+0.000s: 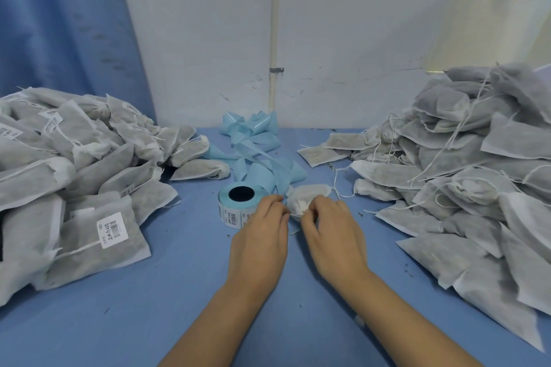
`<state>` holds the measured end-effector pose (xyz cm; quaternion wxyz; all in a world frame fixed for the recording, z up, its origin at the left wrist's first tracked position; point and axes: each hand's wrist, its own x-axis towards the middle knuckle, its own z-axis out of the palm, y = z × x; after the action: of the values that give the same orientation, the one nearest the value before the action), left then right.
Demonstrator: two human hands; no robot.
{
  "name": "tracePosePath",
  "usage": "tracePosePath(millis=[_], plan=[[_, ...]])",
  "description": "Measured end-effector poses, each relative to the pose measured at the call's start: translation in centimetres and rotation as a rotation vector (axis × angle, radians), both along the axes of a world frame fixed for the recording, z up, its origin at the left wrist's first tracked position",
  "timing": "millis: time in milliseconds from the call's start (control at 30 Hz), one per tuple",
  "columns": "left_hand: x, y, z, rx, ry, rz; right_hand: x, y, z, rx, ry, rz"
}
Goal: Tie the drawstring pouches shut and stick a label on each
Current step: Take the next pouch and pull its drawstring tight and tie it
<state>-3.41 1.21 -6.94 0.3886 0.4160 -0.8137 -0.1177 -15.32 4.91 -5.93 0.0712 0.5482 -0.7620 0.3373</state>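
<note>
Both sets of fingers (272, 203) are curled in, left hand (259, 235) and right hand (331, 232) pinching the bunched neck of one pouch (305, 192) mid-tabletop, I'd guess to cinch the drawstring. The label roll (235, 202) sits just left of them within easy reach, its backing strip (256, 155) trailing to the far side, with the labelled pile (74, 173) left and the unlabelled pile (462, 173) right, so work seems to flow right to left. It's all on a crumb-flecked blue tabletop (149, 307) against a scuffed white wall (343, 39), with a blue curtain (59, 24) far left.
</note>
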Motion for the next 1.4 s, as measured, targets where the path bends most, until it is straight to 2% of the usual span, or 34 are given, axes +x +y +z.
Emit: tracePosePath(millis=[67,200,400,567,833,1067,1233,1400], plan=[[-0.1,-0.3,-0.3,0.012,0.038,-0.1,0.2,0.2,0.1,0.031,0.145,0.024],[-0.2,-0.8,-0.6,0.127,0.132,-0.299,0.8,0.7,0.2,-0.065,0.256,0.091],[-0.1,-1.0,0.1,0.31,0.41,-0.337,0.8,0.7,0.0,-0.152,0.2,0.157],[-0.1,-0.8,0.1,0.375,0.366,-0.36,0.4,0.6,-0.4,-0.301,0.001,0.214],[0.0,-0.6,-0.3,0.287,0.155,-0.305,-0.1,0.2,-0.8,-0.378,-0.48,0.208],[0.1,-0.5,-0.4,0.33,0.258,-0.261,-0.3,0.0,-0.3,-0.353,-0.842,0.252],[0.1,-0.3,-0.2,0.346,0.34,-0.198,-0.2,0.0,-0.1,-0.307,-0.81,0.302],[0.3,-0.4,0.0,0.359,0.401,-0.174,0.1,0.2,-0.3,-0.245,-0.583,0.35]])
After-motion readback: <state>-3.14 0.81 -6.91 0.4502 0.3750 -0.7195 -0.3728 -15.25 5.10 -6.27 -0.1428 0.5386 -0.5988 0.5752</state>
